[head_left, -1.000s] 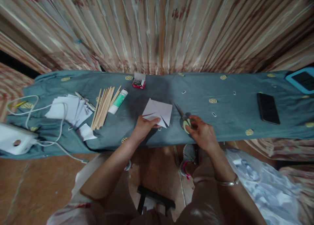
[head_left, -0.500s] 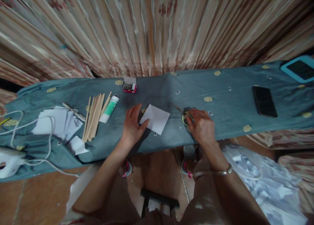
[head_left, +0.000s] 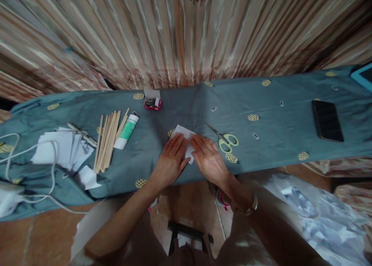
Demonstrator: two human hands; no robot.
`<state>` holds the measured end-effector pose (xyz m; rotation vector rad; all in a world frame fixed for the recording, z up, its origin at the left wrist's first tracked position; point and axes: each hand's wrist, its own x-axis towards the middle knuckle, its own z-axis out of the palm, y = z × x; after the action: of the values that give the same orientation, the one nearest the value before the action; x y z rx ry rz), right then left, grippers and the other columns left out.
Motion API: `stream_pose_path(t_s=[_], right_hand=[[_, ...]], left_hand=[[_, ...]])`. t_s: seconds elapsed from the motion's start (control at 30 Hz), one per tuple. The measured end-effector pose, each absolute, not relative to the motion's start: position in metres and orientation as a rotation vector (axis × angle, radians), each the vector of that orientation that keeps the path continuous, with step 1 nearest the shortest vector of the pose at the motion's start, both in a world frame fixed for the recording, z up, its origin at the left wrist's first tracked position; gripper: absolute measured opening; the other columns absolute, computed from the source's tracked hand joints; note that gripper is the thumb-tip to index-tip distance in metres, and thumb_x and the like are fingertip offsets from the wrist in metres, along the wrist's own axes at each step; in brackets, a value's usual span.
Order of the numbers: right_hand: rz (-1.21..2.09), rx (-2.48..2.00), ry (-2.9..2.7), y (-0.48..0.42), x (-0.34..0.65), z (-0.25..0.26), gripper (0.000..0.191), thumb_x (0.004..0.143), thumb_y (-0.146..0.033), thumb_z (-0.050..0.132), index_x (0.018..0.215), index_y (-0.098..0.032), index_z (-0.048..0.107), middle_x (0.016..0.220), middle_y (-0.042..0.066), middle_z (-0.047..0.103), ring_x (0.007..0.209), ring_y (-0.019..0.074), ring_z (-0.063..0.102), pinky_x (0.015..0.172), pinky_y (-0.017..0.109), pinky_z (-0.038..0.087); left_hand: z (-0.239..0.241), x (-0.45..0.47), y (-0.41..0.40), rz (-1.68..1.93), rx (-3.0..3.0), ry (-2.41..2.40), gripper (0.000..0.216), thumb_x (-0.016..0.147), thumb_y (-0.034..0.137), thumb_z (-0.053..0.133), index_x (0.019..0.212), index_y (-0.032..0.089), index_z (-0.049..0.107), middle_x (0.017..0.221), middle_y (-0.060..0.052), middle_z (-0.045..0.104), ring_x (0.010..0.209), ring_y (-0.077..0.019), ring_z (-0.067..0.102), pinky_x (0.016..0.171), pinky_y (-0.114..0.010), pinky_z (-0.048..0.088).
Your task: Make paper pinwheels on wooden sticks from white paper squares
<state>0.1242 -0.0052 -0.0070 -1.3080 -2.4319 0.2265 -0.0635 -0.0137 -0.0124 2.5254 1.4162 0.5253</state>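
While both palms pressed flat at the centre of the frame, the left hand and the right hand lay side by side on the white paper square, fingers spread and extended, closed around nothing and simply pinning the sheet to the grey-blue cloth. Only the paper's upper corner and a sliver between the hands showed. By my reading this was a flattening or creasing step, and it asked for even pressure, fingertips sliding outward from the middle so the sheet would not skew. Green-handled scissors lay free just right of the right hand; sticks and a glue tube sat left of centre.
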Motion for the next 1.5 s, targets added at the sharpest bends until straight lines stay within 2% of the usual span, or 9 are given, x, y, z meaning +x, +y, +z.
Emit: stream_pose_path(t_s=[0.27, 0.53, 0.7, 0.87, 1.0, 1.27, 1.5], right_hand=[[0.215, -1.366, -2.390, -0.006, 0.124, -0.009, 0.043, 0.100, -0.025, 0.041, 0.140, -0.010, 0.052, 0.143, 0.017, 0.057, 0.136, 0.0275, 0.049, 0.114, 0.049, 0.035], [0.191, -1.350, -2.401, -0.006, 0.124, -0.009, 0.043, 0.099, -0.016, 0.038, 0.139, -0.008, 0.052, 0.142, 0.017, 0.057, 0.135, 0.0281, 0.049, 0.114, 0.049, 0.034], [0.209, -1.347, -2.393, -0.007, 0.124, -0.008, 0.044, 0.098, -0.015, 0.038, 0.139, -0.009, 0.052, 0.142, 0.018, 0.057, 0.135, 0.0284, 0.048, 0.114, 0.049, 0.035], [0.180, -1.338, -2.415, -0.007, 0.123, -0.008, 0.043, 0.099, -0.016, 0.037, 0.137, -0.002, 0.053, 0.142, 0.019, 0.057, 0.135, 0.0297, 0.047, 0.114, 0.049, 0.035], [0.140, -1.324, -2.428, -0.007, 0.124, -0.010, 0.043, 0.099, -0.015, 0.037, 0.137, -0.002, 0.054, 0.141, 0.019, 0.057, 0.135, 0.0306, 0.048, 0.114, 0.049, 0.035], [0.105, -1.361, -2.445, -0.008, 0.121, -0.011, 0.044, 0.097, -0.014, 0.039, 0.136, 0.000, 0.053, 0.142, 0.021, 0.056, 0.137, 0.0325, 0.046, 0.115, 0.051, 0.035], [0.121, -1.363, -2.414, -0.009, 0.119, -0.012, 0.045, 0.097, -0.013, 0.037, 0.137, -0.002, 0.053, 0.142, 0.020, 0.056, 0.138, 0.0321, 0.044, 0.115, 0.050, 0.034]], left_hand=[[-0.011, -0.066, -0.001, 0.554, 2.486, 1.427, 0.074, 0.093, 0.057, 0.048, 0.144, 0.004, 0.039, 0.150, -0.028, 0.042, 0.146, -0.0365, 0.034, 0.116, -0.055, 0.034], [-0.015, -0.065, 0.012, 0.507, 2.450, 1.444, 0.085, 0.091, 0.068, 0.041, 0.147, 0.004, 0.034, 0.153, -0.029, 0.037, 0.147, -0.0376, 0.029, 0.117, -0.057, 0.029], [-0.017, -0.062, 0.010, 0.487, 2.476, 1.480, 0.084, 0.092, 0.066, 0.040, 0.145, 0.001, 0.037, 0.153, -0.030, 0.036, 0.148, -0.0374, 0.028, 0.119, -0.055, 0.026], [-0.013, -0.063, 0.001, 0.438, 2.542, 1.492, 0.081, 0.093, 0.064, 0.039, 0.143, -0.001, 0.041, 0.152, -0.029, 0.039, 0.147, -0.0377, 0.030, 0.119, -0.053, 0.027], [-0.012, -0.066, -0.010, 0.423, 2.609, 1.475, 0.080, 0.094, 0.061, 0.041, 0.142, -0.003, 0.043, 0.151, -0.031, 0.040, 0.145, -0.0394, 0.033, 0.118, -0.054, 0.029], [-0.009, -0.066, -0.035, 0.307, 2.676, 1.475, 0.073, 0.094, 0.058, 0.044, 0.146, 0.006, 0.042, 0.154, -0.026, 0.037, 0.146, -0.0379, 0.031, 0.117, -0.060, 0.025], [-0.008, -0.070, -0.054, 0.284, 2.642, 1.454, 0.071, 0.093, 0.054, 0.050, 0.147, 0.009, 0.042, 0.156, -0.027, 0.033, 0.148, -0.0400, 0.025, 0.118, -0.058, 0.026]])
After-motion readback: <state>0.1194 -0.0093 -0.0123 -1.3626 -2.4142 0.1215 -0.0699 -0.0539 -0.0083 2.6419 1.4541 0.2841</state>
